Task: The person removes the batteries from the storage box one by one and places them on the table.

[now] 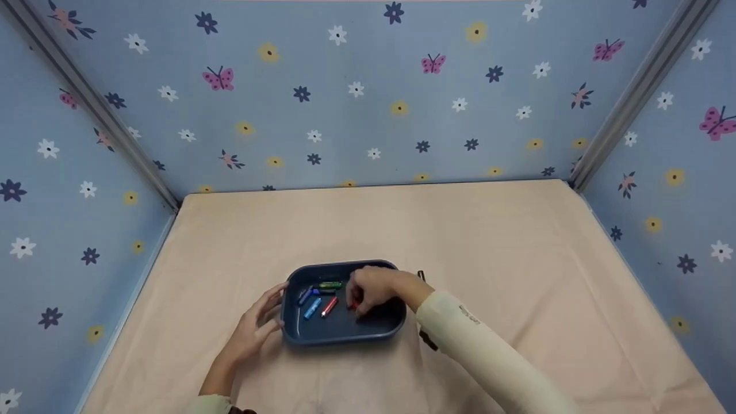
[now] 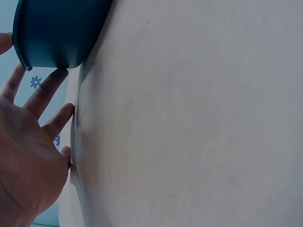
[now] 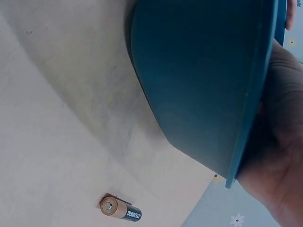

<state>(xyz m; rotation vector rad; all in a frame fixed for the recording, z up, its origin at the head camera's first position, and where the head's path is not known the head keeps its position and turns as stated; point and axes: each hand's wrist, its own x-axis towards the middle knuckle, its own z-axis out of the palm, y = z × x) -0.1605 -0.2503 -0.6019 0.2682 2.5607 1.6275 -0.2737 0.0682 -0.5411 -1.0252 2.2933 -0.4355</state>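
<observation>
A dark blue tray stands on the cloth, with several small batteries inside. A green battery, a light blue battery and a red battery lie in its left half, beside darker blue ones. My right hand reaches over the tray's right side, fingers curled round another red battery, mostly hidden by them. At the left rim, the fingers of my left hand are spread and touch the tray's outer wall. The left wrist view shows that hand with fairly straight fingers against the wall.
A black and copper Duracell battery lies on the cloth outside the tray's right end. Beside my right forearm shows a dark piece, its kind unclear. Blue flowered panels border the table at the back and both sides.
</observation>
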